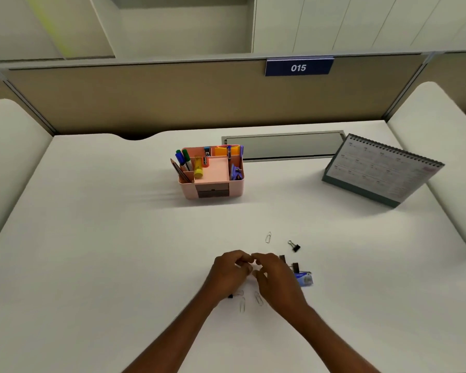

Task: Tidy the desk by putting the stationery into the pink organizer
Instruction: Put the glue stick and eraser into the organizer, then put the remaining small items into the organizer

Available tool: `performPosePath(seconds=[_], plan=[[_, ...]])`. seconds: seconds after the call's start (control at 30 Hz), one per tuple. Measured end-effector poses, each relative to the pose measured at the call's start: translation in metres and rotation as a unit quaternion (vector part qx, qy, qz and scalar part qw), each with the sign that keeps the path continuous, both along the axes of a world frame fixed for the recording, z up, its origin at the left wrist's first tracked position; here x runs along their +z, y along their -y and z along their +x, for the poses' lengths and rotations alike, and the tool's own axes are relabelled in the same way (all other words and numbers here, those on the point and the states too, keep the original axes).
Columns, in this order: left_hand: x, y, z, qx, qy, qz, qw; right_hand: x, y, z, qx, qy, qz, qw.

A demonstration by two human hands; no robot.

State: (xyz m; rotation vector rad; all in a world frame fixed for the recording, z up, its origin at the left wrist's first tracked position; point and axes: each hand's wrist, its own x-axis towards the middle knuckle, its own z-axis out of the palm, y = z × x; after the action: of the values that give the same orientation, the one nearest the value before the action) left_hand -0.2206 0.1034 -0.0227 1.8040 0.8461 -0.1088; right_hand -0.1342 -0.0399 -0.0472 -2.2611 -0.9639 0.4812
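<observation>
At the near edge of the white desk (92, 238), the person's got both hands pulled in close together. The left hand (230, 270) and right hand (276, 278) have their fingers curled with the tips meeting in the middle. Honestly I can't tell if either one is pinching something or just clenched, it's too small and blurry there.

Loose stuff is scattered right around them. There's a couple of paper clips (258, 298) on the desk just below the hands, a lone paper clip (268, 237) a bit further out, and a black binder clip (294, 246) near that one. Some dark binder clips (295, 266) and a little blue box (305, 279) peek out from behind the right hand.

The pink organizer (186, 189) sits well apart from all that, further back near the middle of the desk. It's stuffed with markers (182, 158), a yellow glue stick (198, 169) and orange sticky notes (226, 151). A desk calendar (382, 170) stands off to the right, tilted.
</observation>
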Motion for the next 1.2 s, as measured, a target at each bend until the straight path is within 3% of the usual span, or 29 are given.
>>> performPosePath(seconds=[0.23, 0.4, 0.7, 0.87, 1.2], plan=[[-0.001, 0.042, 0.011, -0.072, -0.012, 0.007, 0.997, -0.001, 0.066, 0.012, -0.104, 0.073, -0.054, 0.990], [0.001, 0.069, 0.027, -0.101, -0.030, 0.014, 0.994, -0.009, 0.085, 0.013, -0.191, 0.051, -0.082, 0.977], [0.005, 0.089, 0.039, -0.070, -0.038, 0.012, 0.997, -0.016, 0.086, 0.005, -0.219, 0.033, -0.052, 0.974], [0.013, 0.082, 0.038, 0.038, 0.002, -0.111, 0.993, -0.001, 0.082, 0.006, -0.182, -0.005, 0.053, 0.982], [0.043, 0.032, 0.033, 0.114, 0.088, -0.132, 0.981, 0.030, 0.035, 0.014, -0.058, -0.001, 0.166, 0.984]])
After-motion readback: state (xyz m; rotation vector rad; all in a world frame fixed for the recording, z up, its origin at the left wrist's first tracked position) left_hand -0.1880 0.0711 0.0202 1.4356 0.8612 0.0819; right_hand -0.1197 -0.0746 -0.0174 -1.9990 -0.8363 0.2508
